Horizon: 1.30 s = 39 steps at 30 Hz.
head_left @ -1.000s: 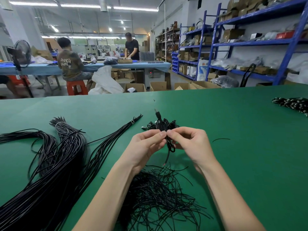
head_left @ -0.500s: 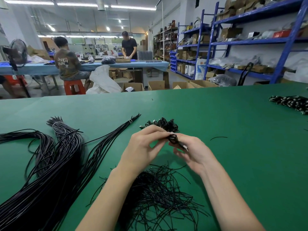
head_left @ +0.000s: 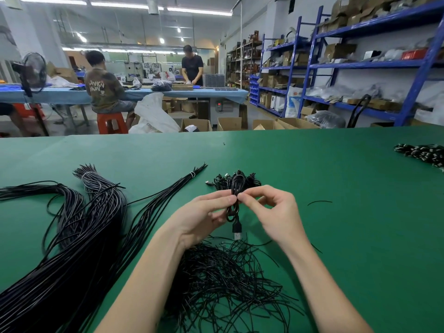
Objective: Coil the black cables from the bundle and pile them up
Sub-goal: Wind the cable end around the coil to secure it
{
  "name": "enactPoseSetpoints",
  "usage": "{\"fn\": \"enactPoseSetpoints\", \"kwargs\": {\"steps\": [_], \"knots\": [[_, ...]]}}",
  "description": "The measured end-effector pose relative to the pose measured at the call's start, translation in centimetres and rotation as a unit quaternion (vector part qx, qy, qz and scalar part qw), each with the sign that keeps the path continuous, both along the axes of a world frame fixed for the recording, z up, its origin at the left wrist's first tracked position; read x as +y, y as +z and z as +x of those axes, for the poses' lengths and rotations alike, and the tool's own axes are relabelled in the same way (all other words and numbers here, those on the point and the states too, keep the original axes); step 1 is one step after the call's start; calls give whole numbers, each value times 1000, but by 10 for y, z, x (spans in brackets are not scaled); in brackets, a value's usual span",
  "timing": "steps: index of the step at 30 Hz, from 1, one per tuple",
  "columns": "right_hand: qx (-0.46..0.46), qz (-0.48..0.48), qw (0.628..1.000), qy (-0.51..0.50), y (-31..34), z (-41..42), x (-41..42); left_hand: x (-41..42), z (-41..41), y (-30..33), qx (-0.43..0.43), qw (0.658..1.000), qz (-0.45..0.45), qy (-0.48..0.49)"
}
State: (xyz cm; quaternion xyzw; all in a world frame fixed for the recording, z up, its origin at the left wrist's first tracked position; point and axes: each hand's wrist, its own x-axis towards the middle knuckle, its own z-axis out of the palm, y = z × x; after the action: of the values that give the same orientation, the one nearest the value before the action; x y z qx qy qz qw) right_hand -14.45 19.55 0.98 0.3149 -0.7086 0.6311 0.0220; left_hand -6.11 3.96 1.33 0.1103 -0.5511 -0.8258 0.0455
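While your left hand [head_left: 204, 217] and right hand [head_left: 271, 212] both pinch the coiled cable [head_left: 234, 203] at frame centre, its loops stay together above the pile [head_left: 230, 181].

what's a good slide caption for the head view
Both hands, left and right, pinch a coiled black cable above the green table, finished pile just behind.

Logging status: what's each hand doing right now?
Left hand: pinches the coiled cable.
Right hand: pinches the same coiled cable.
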Motion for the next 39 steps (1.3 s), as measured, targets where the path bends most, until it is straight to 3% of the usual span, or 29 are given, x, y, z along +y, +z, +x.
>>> {"fn": "enactPoseSetpoints", "kwargs": {"steps": [2,5,10,12,14,17,20,23,26,30,33,34,37,39], "knots": [[-19,1,1000,-2,-1,2,-1,1,0,1,12,1000,-26,12],[-106,-38,994,-2,2,3,-5,5,-2,0,70,985,-137,84],[-353,-136,922,83,1,6,-10,9,-7,-9,252,882,-354,179],[-333,-142,930,67,-1,8,-12,3,-6,-9,242,877,-380,169],[-195,-110,975,15,0,9,-11,-4,-3,-5,176,916,-324,160],[38,-81,996,-8,0,6,-7,-11,5,5,4,995,-84,61],[133,-48,990,22,-3,9,-7,-10,10,8,-45,997,9,-65],[134,-37,990,24,-5,10,-8,-6,10,9,-3,998,-27,-52],[54,-27,998,12,-2,9,-8,-6,8,8,6,997,-77,-10],[-170,-67,983,4,-1,11,-13,-4,6,5,89,980,-174,49],[-384,-143,908,83,-1,17,-21,-5,6,4,128,959,-239,84],[-390,-135,905,100,0,18,-21,-6,7,5,117,963,-229,84],[-232,-27,966,113,6,14,-12,-10,8,4,70,991,-98,59],[-144,-15,979,142,11,7,0,-12,10,6,53,997,-32,41]]}}
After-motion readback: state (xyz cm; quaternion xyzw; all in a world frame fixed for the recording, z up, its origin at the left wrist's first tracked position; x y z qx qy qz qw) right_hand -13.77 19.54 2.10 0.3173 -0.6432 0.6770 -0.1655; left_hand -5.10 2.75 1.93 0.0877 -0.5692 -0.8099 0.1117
